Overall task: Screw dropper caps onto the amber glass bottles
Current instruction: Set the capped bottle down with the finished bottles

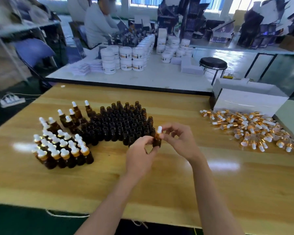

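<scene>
My left hand (141,152) grips an amber glass bottle (157,141) by its body, held upright just above the wooden table (109,184). My right hand (178,139) pinches the dropper cap (159,130) with its white bulb on the bottle's neck. Behind the hands stands a dense block of uncapped amber bottles (119,122). To the left is a group of capped bottles (61,148) with gold collars and white bulbs. A loose pile of dropper caps (249,128) lies on the table to the right.
A white box (248,100) stands behind the cap pile at the table's far right. Beyond is a white table with several white jars (126,58), a black stool (213,63), and a seated person (98,22). A power strip (12,101) lies on the floor at left.
</scene>
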